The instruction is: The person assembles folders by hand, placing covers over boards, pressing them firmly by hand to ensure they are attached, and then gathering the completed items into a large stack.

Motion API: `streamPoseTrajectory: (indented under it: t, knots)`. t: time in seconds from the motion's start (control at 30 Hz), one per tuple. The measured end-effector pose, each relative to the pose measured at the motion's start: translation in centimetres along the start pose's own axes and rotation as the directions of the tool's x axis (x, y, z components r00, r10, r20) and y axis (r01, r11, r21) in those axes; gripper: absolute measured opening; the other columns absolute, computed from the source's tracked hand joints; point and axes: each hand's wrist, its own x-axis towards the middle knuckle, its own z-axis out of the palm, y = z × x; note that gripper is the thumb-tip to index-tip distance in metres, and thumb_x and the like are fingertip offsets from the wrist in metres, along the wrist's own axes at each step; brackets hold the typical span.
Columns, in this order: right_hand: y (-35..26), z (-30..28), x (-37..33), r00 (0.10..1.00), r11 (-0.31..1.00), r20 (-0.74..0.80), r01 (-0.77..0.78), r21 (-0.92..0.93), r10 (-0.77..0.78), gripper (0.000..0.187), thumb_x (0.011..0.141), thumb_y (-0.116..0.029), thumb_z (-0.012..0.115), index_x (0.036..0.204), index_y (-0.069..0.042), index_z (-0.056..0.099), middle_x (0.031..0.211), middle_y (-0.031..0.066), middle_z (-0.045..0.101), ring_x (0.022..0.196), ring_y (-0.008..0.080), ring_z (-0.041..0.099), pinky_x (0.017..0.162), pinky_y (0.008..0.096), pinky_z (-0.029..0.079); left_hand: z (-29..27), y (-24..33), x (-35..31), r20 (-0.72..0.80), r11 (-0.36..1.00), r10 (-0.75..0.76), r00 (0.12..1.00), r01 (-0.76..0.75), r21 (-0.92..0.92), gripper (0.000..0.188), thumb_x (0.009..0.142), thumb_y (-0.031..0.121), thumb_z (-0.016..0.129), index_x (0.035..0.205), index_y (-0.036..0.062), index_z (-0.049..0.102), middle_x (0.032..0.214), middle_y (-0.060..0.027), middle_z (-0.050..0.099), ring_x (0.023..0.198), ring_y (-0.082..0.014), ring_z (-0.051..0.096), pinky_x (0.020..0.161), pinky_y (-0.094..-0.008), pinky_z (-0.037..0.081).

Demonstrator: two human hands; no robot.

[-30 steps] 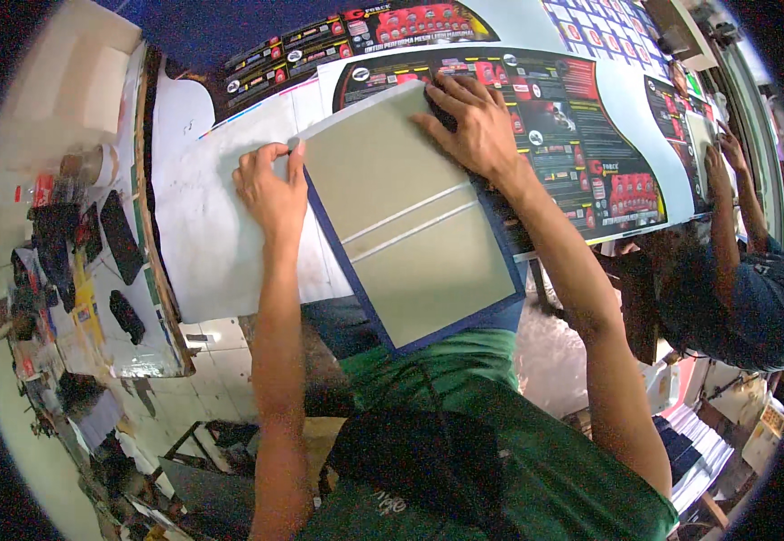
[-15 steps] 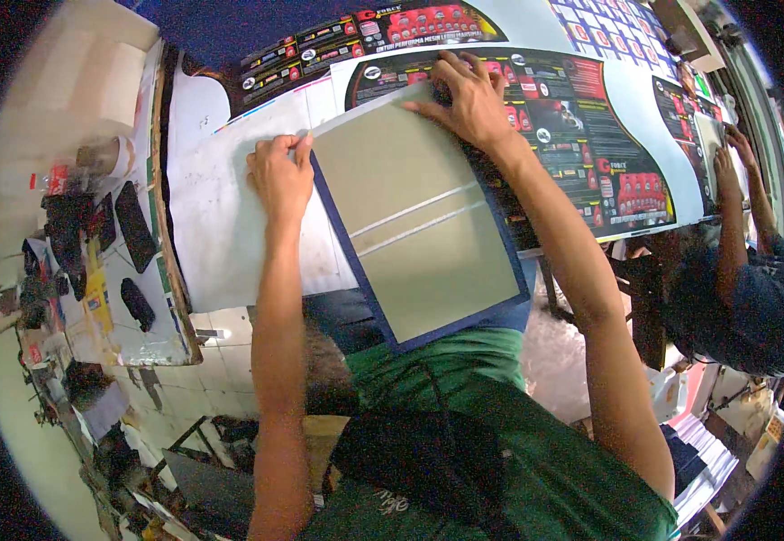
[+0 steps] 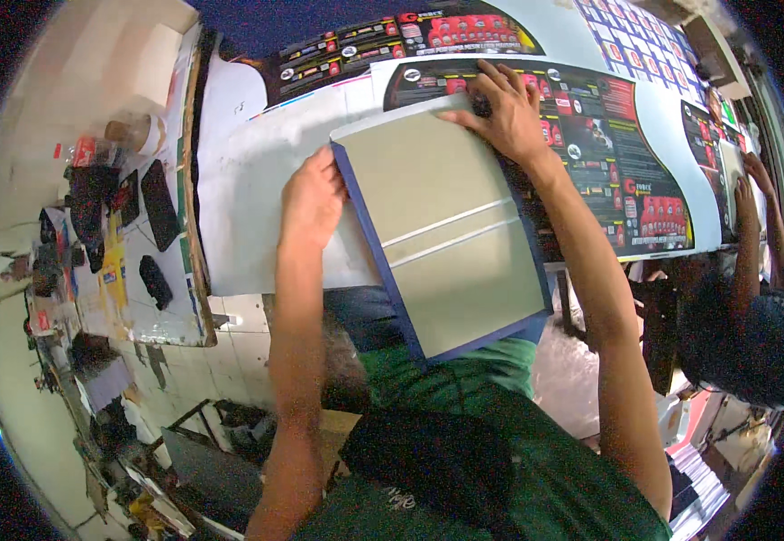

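A hardcover case [image 3: 451, 298] lies at a slant, its lower end jutting past the table's near edge toward my lap. Its inner side faces up: tan board panels with two pale lines across and dark blue margins along the left, lower and right edges. A pale strip runs along the top edge. My left hand [image 3: 313, 200] is at the upper left edge, fingers curled against the blue margin. My right hand [image 3: 511, 115] rests at the top right corner, thumb on the board and fingers spread over the printed sheet [image 3: 622, 135] beyond.
A whitish sheet [image 3: 252, 207] covers the table's left part. More dark printed sheets [image 3: 347, 56] lie at the back. At far left stands a board [image 3: 122, 298] with black pieces and a tape roll [image 3: 149, 133]. Another person [image 3: 739, 316] works at the right.
My left hand has slid down slightly from the case's top left corner along its edge. The whole view has shifted, so things appear a little farther right. My right hand stays at the top corner.
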Motion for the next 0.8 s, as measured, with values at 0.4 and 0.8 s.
streamPoseTrajectory:
  t: [0.4,0.8]
  knots:
    - [0.1,0.2,0.0,1.000,1.000,0.017,0.005,0.000,-0.005,0.078,0.077,-0.074,0.072,0.123,-0.012,0.068,0.155,0.0123,0.050,0.145,0.0371,0.041,0.115,0.0667,0.031,0.4,-1.1,0.7,-0.006,0.997,-0.070,0.998,0.070,-0.043,0.041,0.103,0.036,0.054,0.130,0.0050,0.060,0.126,-0.0086,0.067,0.111,-0.0242,0.061,0.102,-0.0416,0.046]
    - [0.2,0.2,0.0,1.000,1.000,0.012,0.026,0.012,-0.026,0.103,0.060,-0.078,0.080,0.133,-0.009,0.059,0.158,0.0190,0.043,0.149,0.0403,0.035,0.117,0.0651,0.028,6.1,2.4,5.2,0.444,-0.160,0.060,0.894,-0.431,0.888,0.071,0.082,0.055,0.080,0.119,-0.0032,0.064,0.120,-0.0193,0.063,0.115,-0.0333,0.059,0.098,-0.0453,0.049]
